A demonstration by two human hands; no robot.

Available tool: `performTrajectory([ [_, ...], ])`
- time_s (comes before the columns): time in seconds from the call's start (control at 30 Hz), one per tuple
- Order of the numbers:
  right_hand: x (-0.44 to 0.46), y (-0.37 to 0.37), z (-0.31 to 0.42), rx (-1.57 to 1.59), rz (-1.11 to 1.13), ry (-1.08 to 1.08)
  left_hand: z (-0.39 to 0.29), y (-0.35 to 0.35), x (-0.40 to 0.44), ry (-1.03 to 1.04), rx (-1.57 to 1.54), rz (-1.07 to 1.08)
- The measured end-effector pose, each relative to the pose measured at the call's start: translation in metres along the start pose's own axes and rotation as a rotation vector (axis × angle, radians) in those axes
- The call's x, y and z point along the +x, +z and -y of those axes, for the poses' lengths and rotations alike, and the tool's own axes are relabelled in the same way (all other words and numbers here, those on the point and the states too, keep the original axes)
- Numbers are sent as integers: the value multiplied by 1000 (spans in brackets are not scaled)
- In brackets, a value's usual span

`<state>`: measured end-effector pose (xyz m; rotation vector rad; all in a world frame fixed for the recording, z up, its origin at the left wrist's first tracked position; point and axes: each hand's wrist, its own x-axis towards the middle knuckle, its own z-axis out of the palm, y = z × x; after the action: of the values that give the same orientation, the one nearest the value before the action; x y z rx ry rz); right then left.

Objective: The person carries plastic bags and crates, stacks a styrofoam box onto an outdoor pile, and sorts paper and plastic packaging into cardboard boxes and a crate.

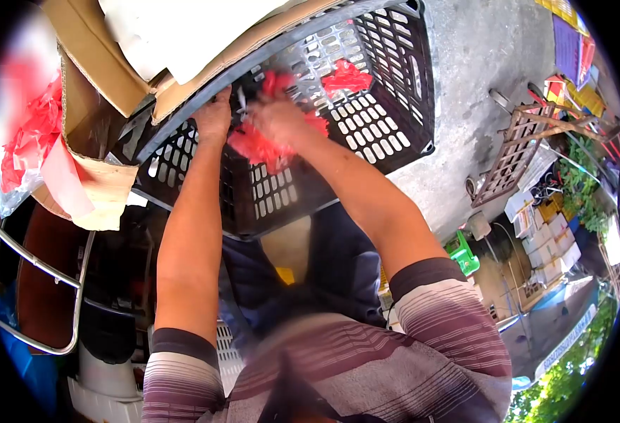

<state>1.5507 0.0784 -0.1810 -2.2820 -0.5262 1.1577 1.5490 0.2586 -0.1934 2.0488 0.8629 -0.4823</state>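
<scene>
A black plastic crate (428, 92) with slotted walls is tilted in front of my body. My left hand (215, 118) reaches inside, close to its far rim. The fingers of that hand look curled, but what they hold is hidden. My right hand (278, 125) is smeared by motion among crumpled red plastic bags (271, 154). A blurred red piece (276, 83) shows at its fingertips and seems to be in its grip. Another red plastic bag (347, 77) lies apart, deeper in the crate.
Beyond the crate's rim, a cardboard box (102, 60) holds something white (183, 32). More red plastic (31, 141) lies at the left, above a metal-framed chair (77, 282). A rusty cart (514, 151) stands on the concrete floor (465, 92), with a green basket (463, 255) nearby.
</scene>
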Motion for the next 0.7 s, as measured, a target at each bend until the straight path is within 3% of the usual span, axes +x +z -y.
performTrajectory([
  [0.03, -16, 6, 4, 138, 196, -77, -8, -1, -5, -8, -12, 24],
  [0.07, -36, -19, 22, 83, 226, -15, -14, -1, -6, -17, -25, 48],
  [0.1, -45, -19, 15, 156, 86, -30, -12, 1, -5, 68, 83, 14],
  [0.2, -55, -40, -25, 162, -295, 47, -4, 7, -2, -11, 221, 66],
  [0.23, -52, -61, -37, 77, -370, 205, -32, -1, -13, -28, 377, 114],
  [0.27, -49, -79, -49, -7, -442, 362, -16, 7, -16, 47, 489, 104],
  [0.33, -37, -87, -90, -132, -528, 504, -41, 8, -48, -121, 604, 174],
  [0.4, -30, -74, -102, -56, -465, 654, -20, 22, -73, -124, 619, 175],
  [0.47, -26, -60, -80, 135, -431, 666, -10, 31, -94, -196, 540, 214],
  [0.53, -20, -19, -52, 109, -453, 590, 18, 46, -112, -166, 460, 134],
  [0.63, -30, 16, 8, 153, -300, 507, 73, 71, -118, -268, -3, 49],
  [0.7, -31, 36, 29, 245, -233, 552, 58, 64, -119, -483, -556, -3],
])
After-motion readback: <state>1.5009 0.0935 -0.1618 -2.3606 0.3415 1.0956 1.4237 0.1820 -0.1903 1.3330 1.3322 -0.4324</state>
